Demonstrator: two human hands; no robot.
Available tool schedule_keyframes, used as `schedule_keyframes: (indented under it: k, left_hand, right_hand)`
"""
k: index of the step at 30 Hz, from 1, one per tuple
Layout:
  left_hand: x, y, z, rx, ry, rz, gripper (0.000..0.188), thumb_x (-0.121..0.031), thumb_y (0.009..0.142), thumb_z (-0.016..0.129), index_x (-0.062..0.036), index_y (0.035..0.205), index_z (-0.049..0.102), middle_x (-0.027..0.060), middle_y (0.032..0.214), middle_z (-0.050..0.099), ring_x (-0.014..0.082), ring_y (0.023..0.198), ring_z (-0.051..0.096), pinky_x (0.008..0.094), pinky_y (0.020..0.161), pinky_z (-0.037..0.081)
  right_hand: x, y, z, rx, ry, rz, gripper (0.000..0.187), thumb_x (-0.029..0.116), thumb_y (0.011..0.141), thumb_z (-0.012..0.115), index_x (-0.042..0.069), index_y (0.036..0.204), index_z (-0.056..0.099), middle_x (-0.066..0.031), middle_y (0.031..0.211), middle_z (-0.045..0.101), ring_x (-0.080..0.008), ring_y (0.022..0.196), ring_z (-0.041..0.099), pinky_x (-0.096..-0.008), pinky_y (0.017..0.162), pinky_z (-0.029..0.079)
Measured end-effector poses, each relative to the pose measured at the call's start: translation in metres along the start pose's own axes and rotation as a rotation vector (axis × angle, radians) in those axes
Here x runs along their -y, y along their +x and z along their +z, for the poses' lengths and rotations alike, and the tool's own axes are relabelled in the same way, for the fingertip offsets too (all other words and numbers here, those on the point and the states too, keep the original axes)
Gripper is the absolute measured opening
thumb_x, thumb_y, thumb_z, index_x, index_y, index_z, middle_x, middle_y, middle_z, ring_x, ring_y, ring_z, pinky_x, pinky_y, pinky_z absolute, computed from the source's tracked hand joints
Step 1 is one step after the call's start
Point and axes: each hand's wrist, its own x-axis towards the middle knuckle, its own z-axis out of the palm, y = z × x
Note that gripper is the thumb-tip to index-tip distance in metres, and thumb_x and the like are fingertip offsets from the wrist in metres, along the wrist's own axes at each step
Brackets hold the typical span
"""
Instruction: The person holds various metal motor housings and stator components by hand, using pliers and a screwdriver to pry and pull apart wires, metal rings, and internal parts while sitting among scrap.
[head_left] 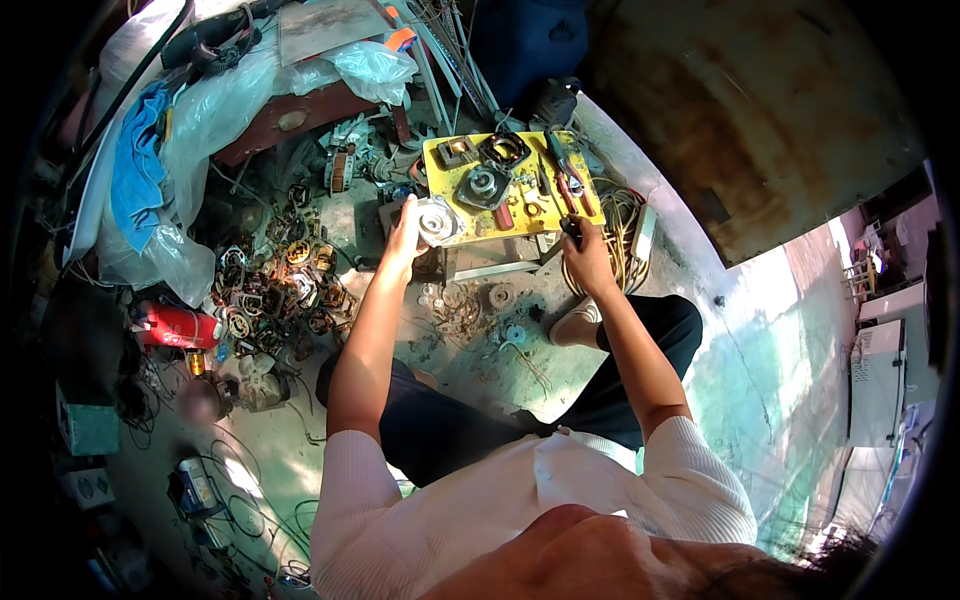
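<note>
My left hand grips a silver round metal motor cover at the left front corner of a low yellow-topped table. My right hand is closed around a small dark object by the table's right front edge; its kind is unclear. Between the hands lie a dark motor part with a round metal centre, a wound stator ring and a square metal frame. Pliers with red handles and a short red-handled tool rest on the right half.
Heaps of old motor coils cover the floor at left, with a red cylinder nearby. A coiled cable and a white power strip lie right of the table. Behind stand a blue barrel and a rusty metal sheet.
</note>
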Motion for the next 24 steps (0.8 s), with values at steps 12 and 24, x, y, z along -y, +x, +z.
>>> schedule_keyframes:
  k: [12,24]
  left_hand:
    - [0.027,0.028,-0.017,-0.044,-0.019,0.186,0.048,-0.042,0.095,0.060,-0.0048,0.124,0.051,0.0122,0.114,0.059,0.0182,0.106,0.056,0.0301,0.089,0.045]
    - [0.023,0.031,-0.024,-0.004,-0.044,0.240,0.032,-0.029,0.095,0.061,-0.0032,0.113,0.059,0.0061,0.103,0.064,0.0140,0.090,0.062,0.0303,0.073,0.051]
  right_hand:
    - [0.010,0.075,0.047,-0.136,-0.489,-0.103,0.037,0.025,0.085,0.065,0.009,0.119,0.064,-0.0220,0.117,0.059,-0.0383,0.108,0.057,-0.0475,0.093,0.046]
    - [0.038,0.117,0.070,0.376,-0.070,0.249,0.048,0.046,0.087,0.066,0.000,0.074,0.072,-0.0137,0.072,0.070,-0.0249,0.068,0.069,-0.0370,0.067,0.052]
